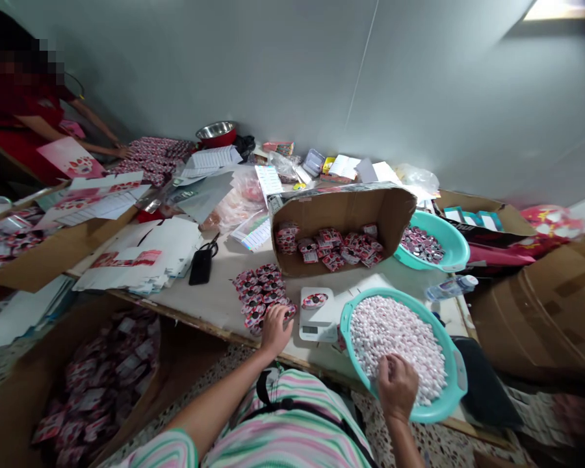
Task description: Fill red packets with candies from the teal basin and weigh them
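My left hand [275,333] is at the near right corner of a block of small printed packets [259,291] laid in rows. Its fingers curl over a packet [289,311] at that corner. To its right, a white digital scale [318,314] carries one pink and black printed packet [314,301]. My right hand [398,385] is at the near side of a turquoise basin [461,383] full of small whitish pieces [400,338]. The fingers of that hand are bent together, and what they hold is hidden.
Behind the scale, a cardboard box [341,207] lies on its side with packets inside. A second turquoise basin [455,244], a bottle [451,287] and a black phone [201,265] are on the table. At far left, a co-worker [39,123] reaches toward stacked packets.
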The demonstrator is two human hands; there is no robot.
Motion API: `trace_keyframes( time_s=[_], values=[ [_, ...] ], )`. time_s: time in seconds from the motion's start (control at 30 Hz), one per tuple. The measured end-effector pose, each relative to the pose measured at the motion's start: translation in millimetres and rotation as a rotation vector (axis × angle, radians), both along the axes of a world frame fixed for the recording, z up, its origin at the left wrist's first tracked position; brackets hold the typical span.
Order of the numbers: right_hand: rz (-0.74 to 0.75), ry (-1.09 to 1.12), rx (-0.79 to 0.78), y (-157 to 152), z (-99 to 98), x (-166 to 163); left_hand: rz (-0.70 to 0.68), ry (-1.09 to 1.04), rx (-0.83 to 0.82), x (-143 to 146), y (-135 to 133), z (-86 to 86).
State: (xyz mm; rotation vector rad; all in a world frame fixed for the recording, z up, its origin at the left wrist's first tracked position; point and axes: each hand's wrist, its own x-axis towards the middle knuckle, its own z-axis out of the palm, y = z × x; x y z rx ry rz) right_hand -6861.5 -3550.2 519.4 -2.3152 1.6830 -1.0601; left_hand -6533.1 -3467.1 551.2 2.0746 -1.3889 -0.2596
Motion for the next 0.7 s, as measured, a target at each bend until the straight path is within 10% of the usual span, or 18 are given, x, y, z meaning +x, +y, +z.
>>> trace_keyframes(
  time_s=[0.7],
  values=[
    [-0.017,0.056,-0.057,0.2,-2.7,-4.2,-0.160,0.051,0.031,-11.0,-67.4,15.3]
  ],
)
